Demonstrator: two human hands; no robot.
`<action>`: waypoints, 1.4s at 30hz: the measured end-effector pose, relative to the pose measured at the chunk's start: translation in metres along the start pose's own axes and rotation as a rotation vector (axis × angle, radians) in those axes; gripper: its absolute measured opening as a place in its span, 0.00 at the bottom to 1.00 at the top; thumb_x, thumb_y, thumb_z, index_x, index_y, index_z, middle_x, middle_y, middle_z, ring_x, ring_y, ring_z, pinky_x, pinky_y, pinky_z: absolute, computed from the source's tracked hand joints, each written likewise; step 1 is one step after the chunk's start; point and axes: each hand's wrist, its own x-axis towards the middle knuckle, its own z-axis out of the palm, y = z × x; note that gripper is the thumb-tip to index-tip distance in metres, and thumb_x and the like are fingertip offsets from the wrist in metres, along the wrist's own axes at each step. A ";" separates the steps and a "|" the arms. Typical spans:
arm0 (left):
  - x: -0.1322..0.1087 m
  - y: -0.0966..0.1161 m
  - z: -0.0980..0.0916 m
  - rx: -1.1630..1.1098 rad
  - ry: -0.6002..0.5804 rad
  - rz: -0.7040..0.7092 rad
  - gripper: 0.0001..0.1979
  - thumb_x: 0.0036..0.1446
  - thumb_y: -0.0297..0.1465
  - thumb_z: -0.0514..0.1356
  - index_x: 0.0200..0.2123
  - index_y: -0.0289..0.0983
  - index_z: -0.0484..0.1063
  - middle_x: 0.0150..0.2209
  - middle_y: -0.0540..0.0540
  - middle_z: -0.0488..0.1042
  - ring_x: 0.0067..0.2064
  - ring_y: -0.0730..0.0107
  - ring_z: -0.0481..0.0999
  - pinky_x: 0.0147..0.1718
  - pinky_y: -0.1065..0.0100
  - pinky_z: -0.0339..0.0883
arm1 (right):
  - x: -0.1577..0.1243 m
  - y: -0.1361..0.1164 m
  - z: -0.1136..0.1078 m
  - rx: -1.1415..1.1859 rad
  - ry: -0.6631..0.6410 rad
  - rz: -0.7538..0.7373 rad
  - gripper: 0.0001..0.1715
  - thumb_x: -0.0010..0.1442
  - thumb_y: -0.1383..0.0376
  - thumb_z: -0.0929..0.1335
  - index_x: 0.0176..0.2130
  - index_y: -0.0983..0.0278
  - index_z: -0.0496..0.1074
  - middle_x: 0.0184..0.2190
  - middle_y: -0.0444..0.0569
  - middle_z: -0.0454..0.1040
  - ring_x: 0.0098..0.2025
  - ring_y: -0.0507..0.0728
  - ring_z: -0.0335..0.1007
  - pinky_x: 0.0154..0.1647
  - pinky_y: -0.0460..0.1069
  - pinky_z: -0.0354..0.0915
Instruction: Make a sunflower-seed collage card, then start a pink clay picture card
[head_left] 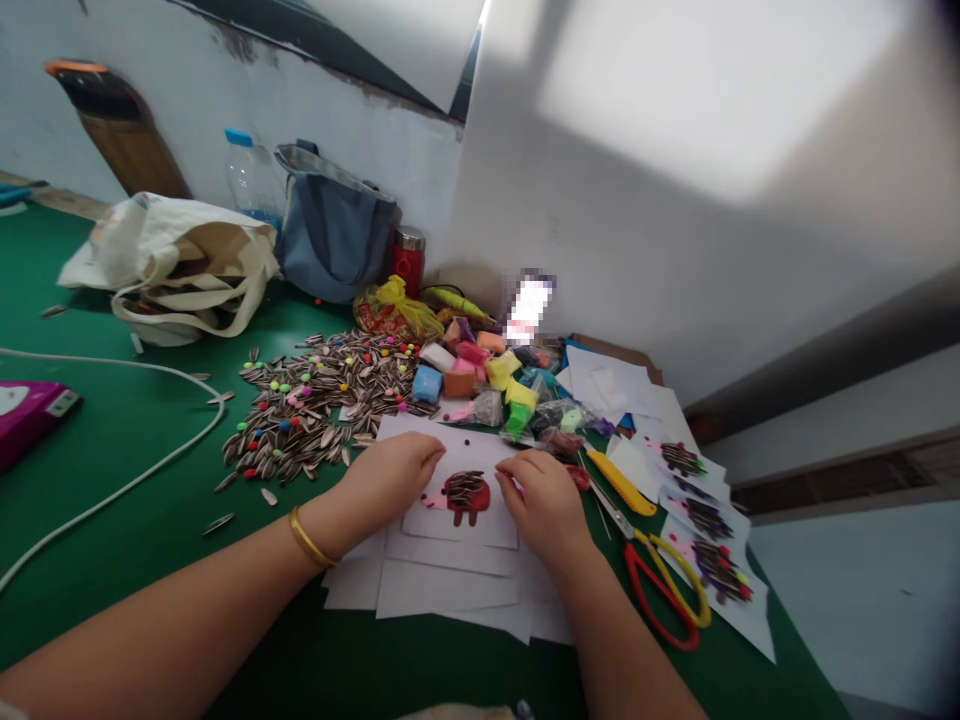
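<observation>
A hedgehog picture (pixel 474 497) of red, pink and brown clay lies on a small white card, with striped sunflower seeds set into its back. My left hand (pixel 397 478), a gold bangle at its wrist, is closed just left of the picture, fingertips pinched together. To the right of the picture, my right hand (pixel 546 500) has its thumb and fingers drawn together close to the red body. Anything held in either pinch is too small or hidden to make out. White paper sheets (pixel 450 585) lie stacked beneath the card.
Loose sunflower seeds mixed with coloured balls (pixel 322 400) are heaped behind my left hand. Clay packets (pixel 480 375) lie behind the paper. Scissors (pixel 652 570) and a yellow cutter (pixel 621 482) are at right, beside finished-looking hedgehog cards (pixel 720 570). A white cable (pixel 150 465) curves at left.
</observation>
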 end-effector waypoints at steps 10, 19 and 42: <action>-0.013 0.025 0.012 -1.327 -0.393 -0.396 0.32 0.60 0.56 0.49 0.46 0.33 0.72 0.18 0.58 0.53 0.17 0.80 0.44 0.16 0.74 0.36 | -0.005 -0.046 0.003 0.241 0.031 -0.158 0.17 0.64 0.64 0.66 0.52 0.58 0.74 0.40 0.51 0.74 0.43 0.59 0.68 0.45 0.55 0.63; -0.020 0.033 0.015 -1.104 -0.417 -0.305 0.33 0.57 0.60 0.48 0.34 0.34 0.70 0.16 0.58 0.54 0.17 0.79 0.48 0.16 0.73 0.38 | -0.005 -0.051 0.005 0.267 -0.059 -0.172 0.14 0.60 0.66 0.69 0.46 0.58 0.76 0.41 0.49 0.74 0.44 0.59 0.66 0.47 0.55 0.61; -0.015 0.032 0.005 -0.920 -0.377 -0.166 0.22 0.57 0.49 0.58 0.31 0.34 0.71 0.23 0.53 0.67 0.19 0.81 0.52 0.17 0.73 0.42 | -0.003 -0.034 -0.002 0.551 0.126 0.047 0.04 0.60 0.68 0.70 0.37 0.60 0.76 0.34 0.46 0.70 0.37 0.55 0.68 0.40 0.51 0.65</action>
